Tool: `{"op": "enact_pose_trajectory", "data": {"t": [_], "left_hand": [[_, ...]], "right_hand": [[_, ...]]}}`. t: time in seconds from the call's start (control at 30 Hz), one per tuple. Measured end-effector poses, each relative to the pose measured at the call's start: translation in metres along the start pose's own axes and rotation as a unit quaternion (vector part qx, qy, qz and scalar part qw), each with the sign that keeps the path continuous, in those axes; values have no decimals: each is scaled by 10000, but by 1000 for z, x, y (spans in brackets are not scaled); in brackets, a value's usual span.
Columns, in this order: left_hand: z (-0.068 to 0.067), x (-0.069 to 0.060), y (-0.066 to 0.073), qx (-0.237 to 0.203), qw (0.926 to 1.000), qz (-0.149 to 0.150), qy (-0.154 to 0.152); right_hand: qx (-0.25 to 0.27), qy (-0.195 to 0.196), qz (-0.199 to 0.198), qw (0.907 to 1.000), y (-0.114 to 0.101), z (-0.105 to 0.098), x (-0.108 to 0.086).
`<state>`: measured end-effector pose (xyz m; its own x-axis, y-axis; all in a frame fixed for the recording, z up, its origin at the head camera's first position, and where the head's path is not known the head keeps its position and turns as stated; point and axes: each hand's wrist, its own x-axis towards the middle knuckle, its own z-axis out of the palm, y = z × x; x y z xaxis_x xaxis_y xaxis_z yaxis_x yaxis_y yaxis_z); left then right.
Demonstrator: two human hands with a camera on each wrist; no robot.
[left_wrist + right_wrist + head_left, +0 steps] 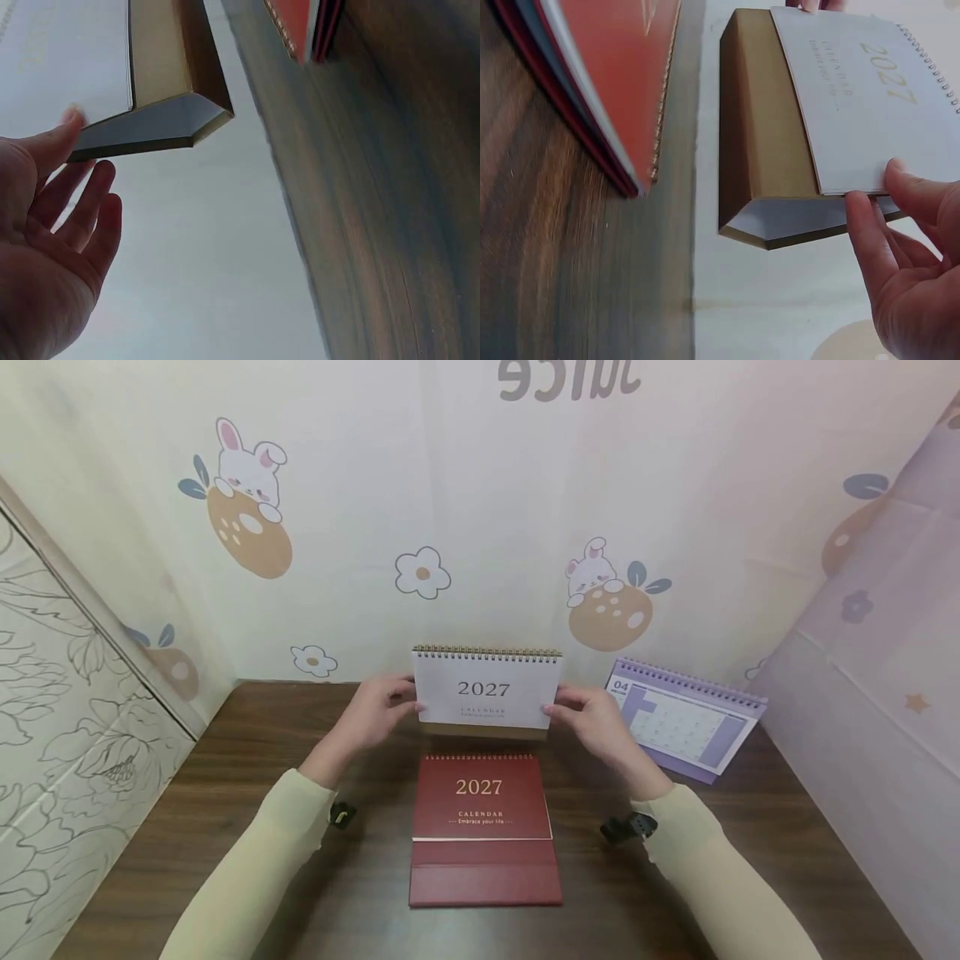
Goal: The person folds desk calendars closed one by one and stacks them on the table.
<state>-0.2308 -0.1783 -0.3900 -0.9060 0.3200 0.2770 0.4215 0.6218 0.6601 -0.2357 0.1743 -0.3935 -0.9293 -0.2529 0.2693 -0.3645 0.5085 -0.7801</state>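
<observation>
A white 2027 desk calendar (487,687) with a gold base and gold spiral binding is held upright by both hands near the wall. In the wrist views a gap shows between its base (769,112) and the table. My left hand (378,710) pinches its left side, thumb on the white front page, other fingers behind. At the opposite side my right hand (592,718) pinches the edge, its thumb also on the front. A red 2027 desk calendar (483,810) stands in front, between the forearms, and neither hand touches it.
To the right, a purple desk calendar (678,718) showing 04 stands angled by the wall. The dark wooden table (202,827) reaches back to a pale curtain (487,510) printed with rabbits and flowers. Another patterned cloth (885,693) hangs at the right side.
</observation>
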Motion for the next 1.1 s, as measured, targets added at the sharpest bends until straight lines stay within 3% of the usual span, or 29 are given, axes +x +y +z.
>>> {"op": "enact_pose_trajectory", "data": {"t": [0.2,0.37,0.63,0.87,1.1], "left_hand": [[-1,-21,17,-117,9992,-193,319],[-1,-35,24,-426,9972,-384,484],[3,-61,30,-908,9897,-1084,230],[14,-82,26,-1207,9850,-1227,83],[28,-92,22,-1536,9790,-1340,42]], "right_hand": [[97,-80,290,9995,-15,-5,-17],[197,-154,609,9978,-21,-7,-32],[1292,-264,1058,9856,-23,-2,-55],[1650,-511,1537,9729,-15,3,-73],[1780,-561,1739,9669,-6,11,-82]]}}
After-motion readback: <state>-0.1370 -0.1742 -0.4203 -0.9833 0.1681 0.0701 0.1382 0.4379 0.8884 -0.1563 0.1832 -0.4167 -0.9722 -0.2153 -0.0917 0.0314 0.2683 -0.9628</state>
